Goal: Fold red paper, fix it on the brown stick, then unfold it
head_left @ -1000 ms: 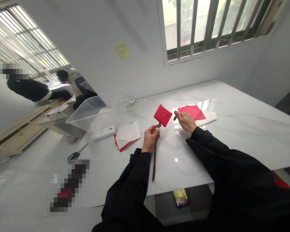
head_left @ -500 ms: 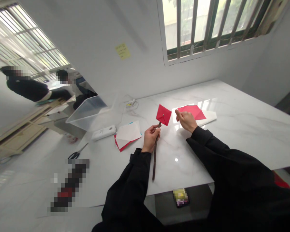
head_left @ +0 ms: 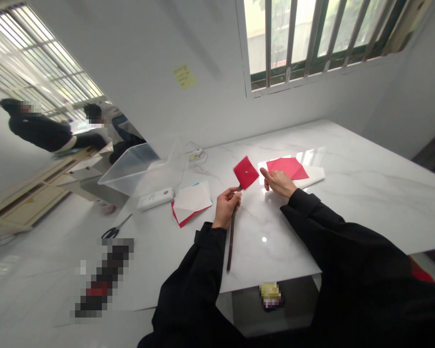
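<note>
A small red paper pinwheel [head_left: 252,178] is fixed on a thin brown stick [head_left: 231,246], with a pale pin at its centre. My left hand [head_left: 225,208] is closed around the stick just below the pinwheel, and the stick's lower end hangs over the near part of the table. To the right of the pinwheel is my right hand [head_left: 281,183], a small gap away from it. One finger points toward the pinwheel, apart from the lower curled ones, and I see nothing held there. Behind that hand lies red paper [head_left: 292,168] on a white sheet [head_left: 313,177].
Left on the white table [head_left: 362,203] are stacked white and red papers [head_left: 192,200], a white device [head_left: 155,199], scissors [head_left: 112,232] and a clear plastic bin [head_left: 130,166]. A small cable [head_left: 197,154] lies by the wall. Two people sit at far left.
The pinwheel has turned about its pin and its fold lines have blurred. The stick's lower end has shifted slightly left. A finger of my right hand now reaches out more toward the pinwheel.
</note>
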`<state>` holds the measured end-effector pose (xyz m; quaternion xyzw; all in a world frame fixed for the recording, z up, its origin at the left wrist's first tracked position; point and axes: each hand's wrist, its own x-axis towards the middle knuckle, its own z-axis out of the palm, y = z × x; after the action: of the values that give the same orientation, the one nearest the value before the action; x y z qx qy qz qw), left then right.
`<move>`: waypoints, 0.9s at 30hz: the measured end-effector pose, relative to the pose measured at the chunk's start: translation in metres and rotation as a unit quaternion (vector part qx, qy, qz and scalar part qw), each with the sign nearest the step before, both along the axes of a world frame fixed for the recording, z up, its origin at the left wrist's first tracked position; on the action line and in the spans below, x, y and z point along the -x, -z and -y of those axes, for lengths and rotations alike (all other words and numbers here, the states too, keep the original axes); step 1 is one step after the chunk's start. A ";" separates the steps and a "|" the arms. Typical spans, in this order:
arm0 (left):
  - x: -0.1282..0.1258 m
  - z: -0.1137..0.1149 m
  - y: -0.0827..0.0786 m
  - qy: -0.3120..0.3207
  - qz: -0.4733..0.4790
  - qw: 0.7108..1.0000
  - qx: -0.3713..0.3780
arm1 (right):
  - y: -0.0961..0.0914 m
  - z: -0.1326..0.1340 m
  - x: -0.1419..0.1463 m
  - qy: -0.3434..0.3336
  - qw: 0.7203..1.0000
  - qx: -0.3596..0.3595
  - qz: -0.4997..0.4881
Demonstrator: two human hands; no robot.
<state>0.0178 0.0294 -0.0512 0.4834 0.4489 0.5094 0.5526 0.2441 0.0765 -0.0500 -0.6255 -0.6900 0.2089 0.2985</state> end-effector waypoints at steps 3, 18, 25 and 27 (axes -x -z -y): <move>0.000 0.000 0.001 -0.007 0.001 1.000 0.001 | 0.004 -0.004 -0.002 0.019 0.999 0.013 0.033; 0.008 -0.006 -0.005 -0.015 0.172 0.983 0.063 | 0.006 0.006 0.013 -0.183 0.952 0.162 -0.185; 0.006 -0.010 0.003 -0.027 0.157 0.986 0.043 | -0.006 0.028 0.029 -0.343 0.852 0.265 -0.292; 0.006 -0.010 0.003 -0.027 0.162 0.985 0.046 | -0.006 0.029 0.029 -0.350 0.845 0.269 -0.301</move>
<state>0.0117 0.0397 -0.0543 0.3566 0.3891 0.5747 0.6255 0.2147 0.0474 -0.0438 -0.3051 -0.6560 0.6549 0.2183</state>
